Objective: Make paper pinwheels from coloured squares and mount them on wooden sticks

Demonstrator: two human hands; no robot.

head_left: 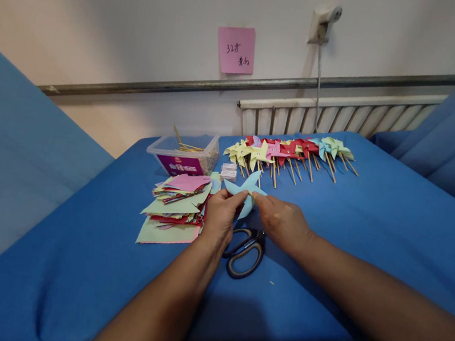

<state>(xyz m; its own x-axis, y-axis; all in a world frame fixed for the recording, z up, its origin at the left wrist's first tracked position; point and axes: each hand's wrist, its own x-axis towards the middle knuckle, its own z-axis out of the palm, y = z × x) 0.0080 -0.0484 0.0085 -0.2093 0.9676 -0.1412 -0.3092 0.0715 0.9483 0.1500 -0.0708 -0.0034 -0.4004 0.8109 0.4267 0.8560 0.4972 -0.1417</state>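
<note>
A light-blue paper pinwheel [253, 181] is held up over the middle of the table. My left hand [223, 211] pinches it from the left, the thumb pressed near its centre. From the right, my right hand [281, 217] is closed with its fingertips at the same centre, where a small yellowish bit shows between the two hands. Whether that bit is a stick's end I cannot tell. Just below the hands lie dark-handled scissors [245, 256], their blades mostly hidden. Left of my left hand are stacked coloured paper sheets [177, 208].
Several finished pinwheels on sticks [290, 152] lie in a row at the back. A clear plastic box [208, 157] with thin sticks [189, 148] stands at back left, a small white box [229, 173] beside it. Blue cloth [350, 237] covers the table; a radiator [339, 109] is behind.
</note>
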